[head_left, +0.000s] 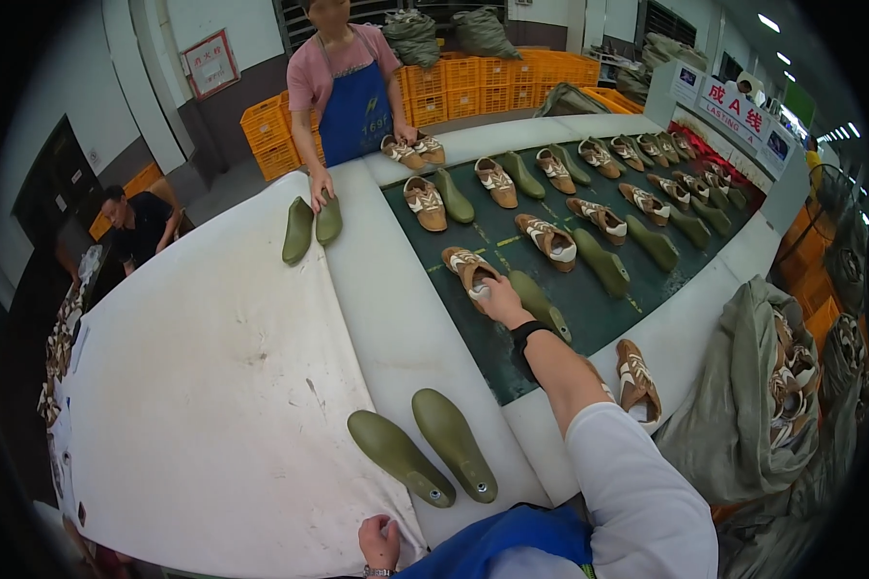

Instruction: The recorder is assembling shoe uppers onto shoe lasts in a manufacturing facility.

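My right hand (502, 298) reaches forward over the dark green belt, its fingers closed at the heel opening of a brown sneaker (466, 267) with white stripes. Just beside that sneaker lies a green shoe last (539, 303). My left hand (379, 542) rests low at the near edge of the white-covered table, its fingers curled and nothing visible in them. In front of me, a pair of green shoe lasts (401, 456) (454, 442) lies sole up on the white ledge. Another brown sneaker (636, 379) stands near my right forearm.
Rows of brown sneakers and green lasts cover the belt (483, 352). Across the table, a co-worker in a blue apron (352, 116) touches green lasts (298, 230) and sneakers. A sack of shoes (734, 405) stands at right. Orange crates (483, 87) line the back.
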`<state>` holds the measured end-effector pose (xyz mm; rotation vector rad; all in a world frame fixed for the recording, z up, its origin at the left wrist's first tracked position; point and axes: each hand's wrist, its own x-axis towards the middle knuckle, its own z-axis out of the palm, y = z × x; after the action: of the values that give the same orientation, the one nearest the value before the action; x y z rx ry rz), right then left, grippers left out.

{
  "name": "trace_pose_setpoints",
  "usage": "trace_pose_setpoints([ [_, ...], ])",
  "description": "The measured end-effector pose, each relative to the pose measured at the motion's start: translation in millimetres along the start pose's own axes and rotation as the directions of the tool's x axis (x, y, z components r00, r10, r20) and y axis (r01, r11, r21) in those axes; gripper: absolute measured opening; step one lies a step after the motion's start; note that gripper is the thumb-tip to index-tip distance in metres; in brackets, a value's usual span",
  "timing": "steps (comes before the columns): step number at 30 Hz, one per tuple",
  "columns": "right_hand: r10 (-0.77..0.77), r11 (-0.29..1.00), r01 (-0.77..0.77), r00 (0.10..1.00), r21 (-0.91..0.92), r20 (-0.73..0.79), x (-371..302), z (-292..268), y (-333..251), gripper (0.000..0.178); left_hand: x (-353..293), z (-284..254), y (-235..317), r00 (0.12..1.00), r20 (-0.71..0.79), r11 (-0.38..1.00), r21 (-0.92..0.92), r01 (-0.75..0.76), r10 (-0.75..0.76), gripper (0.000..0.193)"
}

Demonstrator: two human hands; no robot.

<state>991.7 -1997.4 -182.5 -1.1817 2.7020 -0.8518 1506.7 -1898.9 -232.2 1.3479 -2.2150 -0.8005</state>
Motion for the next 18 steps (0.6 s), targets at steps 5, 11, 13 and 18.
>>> trace_pose_setpoints([
  [5, -0.343, 0.939, 0.322, 0.899, 0.119, 0.272, -15, 14, -23, 0.043, 3, -7, -2, 0.998, 0.027, 0.997, -0.047, 0.053, -0.052, 0.021],
  [11, -0.536, 0.832, 0.427, 0.452, 0.355, 0.713, -171, -4, -90, 0.05, 57, -9, 50, 0.992, 0.061, 0.943, -0.311, 0.12, -0.107, 0.05],
  [13, -0.498, 0.851, 0.425, 0.463, 0.31, 0.733, -210, -17, -105, 0.052, 80, 6, 52, 0.992, 0.121, 0.929, -0.361, 0.075, -0.034, 0.055],
  [18, -0.558, 0.807, 0.564, 0.629, 0.176, 0.541, -264, -24, -90, 0.057, 88, 44, 81, 0.994, 0.092, 0.973, -0.228, -0.032, 0.054, 0.055],
])
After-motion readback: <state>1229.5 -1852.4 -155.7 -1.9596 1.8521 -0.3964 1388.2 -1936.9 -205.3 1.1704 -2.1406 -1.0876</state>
